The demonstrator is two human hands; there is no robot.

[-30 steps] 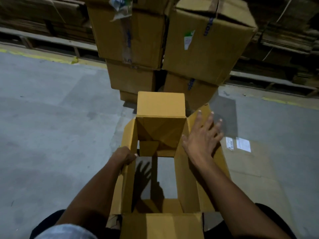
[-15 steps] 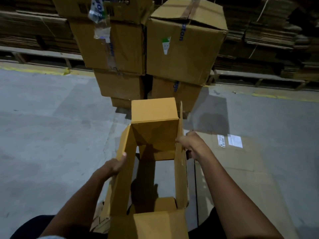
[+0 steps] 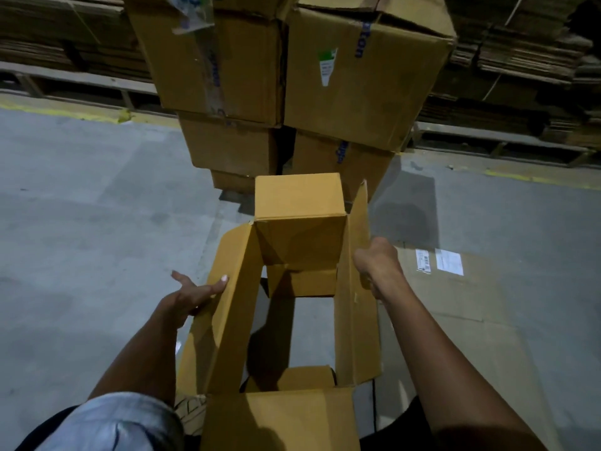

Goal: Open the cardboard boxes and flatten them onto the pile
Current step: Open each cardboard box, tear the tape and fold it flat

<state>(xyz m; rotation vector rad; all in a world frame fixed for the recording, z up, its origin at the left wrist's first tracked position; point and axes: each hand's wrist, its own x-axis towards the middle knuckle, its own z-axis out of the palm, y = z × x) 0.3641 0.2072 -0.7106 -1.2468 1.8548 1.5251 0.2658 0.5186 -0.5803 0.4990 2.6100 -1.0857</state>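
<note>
Right hand (image 3: 377,265): fingers curled over the top edge of the box (image 3: 299,288) right wall, firm grip. Left hand (image 3: 195,292): fingers straight, pressing the left wall from outside. Box stands open at both ends on the floor (image 3: 81,239), beside flat cardboard (image 3: 471,320). Opposed holds probably serve to skew the walls flat.

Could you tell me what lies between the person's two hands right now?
In the head view, the open box lies between the left hand and right hand.
</note>
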